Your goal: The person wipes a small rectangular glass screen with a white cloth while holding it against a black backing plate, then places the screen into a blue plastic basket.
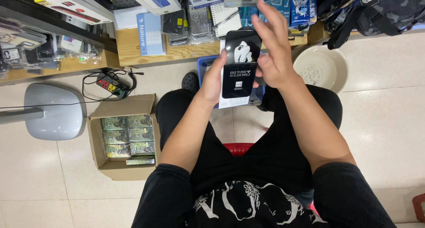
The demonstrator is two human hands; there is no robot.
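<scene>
Head view: left hand (213, 79) grip clasps flat glossy black rectangular packet (239, 64); right hand (273, 46) grip released, fingers spread.

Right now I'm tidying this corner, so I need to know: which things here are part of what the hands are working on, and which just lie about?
In hand:
left hand
right hand
black screen-protector packet
blue basket below it

Lying about:
cardboard box of small packs
power strip
white bowl
grey stand base
camouflage bag
</scene>
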